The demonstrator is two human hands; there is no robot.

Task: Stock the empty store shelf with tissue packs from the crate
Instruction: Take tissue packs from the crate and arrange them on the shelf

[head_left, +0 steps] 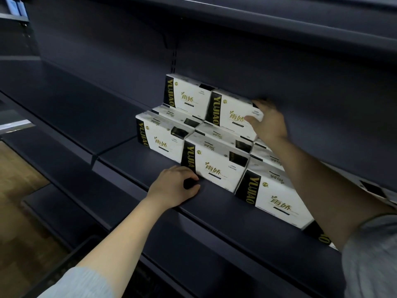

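White packs with black bands sit in stepped rows on the dark shelf (214, 203), labels facing out so shoppers can read them. The right hand (266, 123) grips the end of the top pack (232, 114), thumb in front, likely squaring it on the second tier. The left hand (174, 188) rests on the shelf, fingers loosely curled, holding nothing, just beside a front pack (214, 166), perhaps as a brace. The crate is out of sight.

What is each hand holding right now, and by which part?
The right hand grips the upper-row pack by its right end. The left hand holds nothing; its fingers touch the front pack at its lower left corner.
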